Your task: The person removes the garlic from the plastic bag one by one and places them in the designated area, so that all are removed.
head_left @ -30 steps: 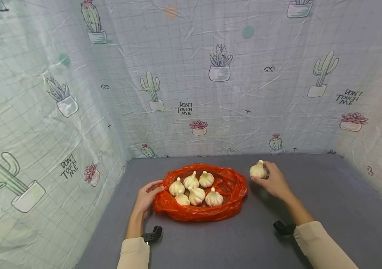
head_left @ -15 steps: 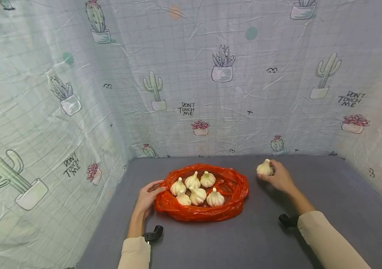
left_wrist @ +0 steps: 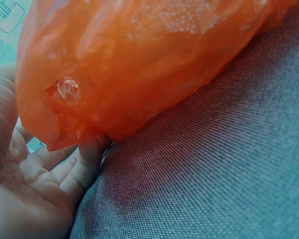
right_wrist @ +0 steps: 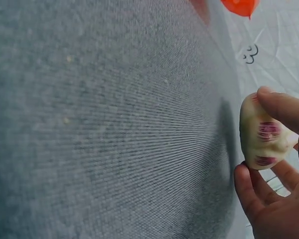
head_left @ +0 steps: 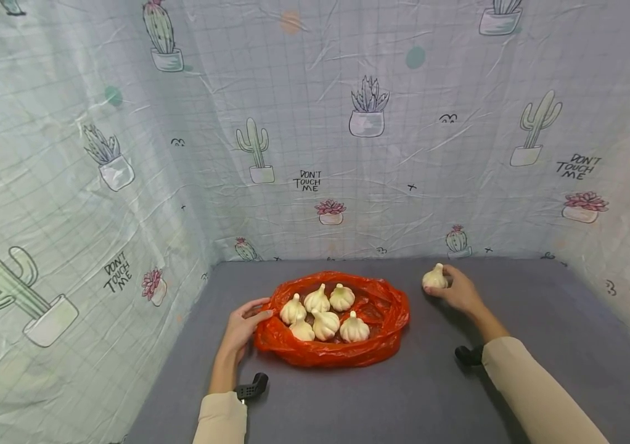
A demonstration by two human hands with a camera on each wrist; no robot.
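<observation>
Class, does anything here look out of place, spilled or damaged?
Nothing looks spilled: six garlic bulbs sit in the red bag, and the right hand holds another bulb. The bag has a puckered spot near the left hand; tear or fold, I cannot tell.

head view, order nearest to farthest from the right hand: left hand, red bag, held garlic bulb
1. Held garlic bulb: in the right hand.
2. Red bag: left of the garlic bulb.
3. Left hand: at the red bag's left edge.
</observation>
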